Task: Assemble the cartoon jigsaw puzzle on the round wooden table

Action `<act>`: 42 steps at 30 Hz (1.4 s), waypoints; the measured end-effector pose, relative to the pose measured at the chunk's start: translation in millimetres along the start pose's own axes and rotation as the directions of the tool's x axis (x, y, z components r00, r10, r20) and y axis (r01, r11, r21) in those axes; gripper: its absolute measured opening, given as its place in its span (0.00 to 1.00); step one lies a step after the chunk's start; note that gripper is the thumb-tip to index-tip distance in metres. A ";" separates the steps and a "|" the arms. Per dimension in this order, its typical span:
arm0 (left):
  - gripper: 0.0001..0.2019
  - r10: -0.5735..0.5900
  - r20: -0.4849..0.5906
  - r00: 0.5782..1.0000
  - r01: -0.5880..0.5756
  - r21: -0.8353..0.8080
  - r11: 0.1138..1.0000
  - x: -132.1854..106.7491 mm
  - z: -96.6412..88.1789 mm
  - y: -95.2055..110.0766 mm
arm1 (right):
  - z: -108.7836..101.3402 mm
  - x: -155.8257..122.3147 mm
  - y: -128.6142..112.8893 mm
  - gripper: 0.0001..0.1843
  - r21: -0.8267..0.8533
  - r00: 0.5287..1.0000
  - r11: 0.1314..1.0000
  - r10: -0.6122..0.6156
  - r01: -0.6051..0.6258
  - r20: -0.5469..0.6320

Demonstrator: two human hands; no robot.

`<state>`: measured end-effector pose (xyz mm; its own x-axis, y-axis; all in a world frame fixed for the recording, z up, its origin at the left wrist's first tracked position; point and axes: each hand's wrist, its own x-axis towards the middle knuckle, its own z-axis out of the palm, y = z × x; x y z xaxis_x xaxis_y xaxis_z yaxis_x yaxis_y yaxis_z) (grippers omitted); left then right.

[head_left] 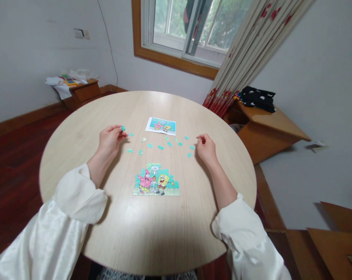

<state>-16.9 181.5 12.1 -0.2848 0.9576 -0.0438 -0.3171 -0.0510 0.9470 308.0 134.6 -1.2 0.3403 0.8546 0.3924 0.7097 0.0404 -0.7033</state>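
Observation:
My left hand [110, 138] is raised over the left of the table, pinching a teal puzzle piece [122, 128] between thumb and fingertips. On the right, my right hand [206, 147] hovers with curled fingers beside loose pieces; whether a small thing is between its fingertips I cannot make out. Several loose teal and pale green puzzle pieces [161, 147] lie scattered between the hands. Nearer me sits a partly joined jigsaw puzzle [156, 182] showing cartoon figures, its upper edge ragged. Behind the loose pieces lies a picture card [161, 126] with the same figures.
All this lies on a round pale wooden table [152, 233]. A small wooden stand [87, 91] with papers and bags is at the back left. A wooden cabinet [269, 132] with folded black cloth [257, 99] stands right, by a curtain [246, 50] and window.

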 end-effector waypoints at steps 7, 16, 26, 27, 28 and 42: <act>0.09 -0.025 -0.131 0.991 0.019 -0.049 0.999 2.0 4.4 -0.1 | -2.2 10.6 21.6 0.10 0.098 0.991 0.994 0.055 -0.043 -0.123; 0.12 -0.041 -0.189 0.981 0.024 -0.092 0.995 7.7 2.2 -1.8 | -22.1 23.7 43.6 0.10 0.148 0.930 0.976 0.198 -0.159 -0.311; 0.12 -0.024 -0.121 0.992 0.012 -0.095 0.995 13.6 -4.9 -9.8 | -15.2 22.6 50.2 0.12 0.116 0.941 0.979 0.192 -0.166 -0.278; 0.12 -0.024 -0.119 0.993 0.013 -0.092 0.996 13.5 -5.1 -9.5 | -14.0 22.1 49.0 0.13 0.113 0.945 0.981 0.184 -0.159 -0.272; 0.12 -0.025 -0.120 0.992 0.014 -0.090 0.996 13.3 -5.1 -9.0 | -13.0 21.7 47.9 0.13 0.112 0.948 0.982 0.176 -0.151 -0.266; 0.12 -0.059 -0.170 0.984 0.048 -0.072 0.996 8.9 -1.6 3.1 | -8.9 17.0 38.1 0.13 0.032 0.976 0.996 0.091 -0.086 -0.196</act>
<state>-21.9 189.3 14.1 -0.4150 0.8968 -0.1533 -0.3943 -0.0255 0.9186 346.3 146.1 -16.0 0.5176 0.7365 0.4356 0.6577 -0.0169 -0.7531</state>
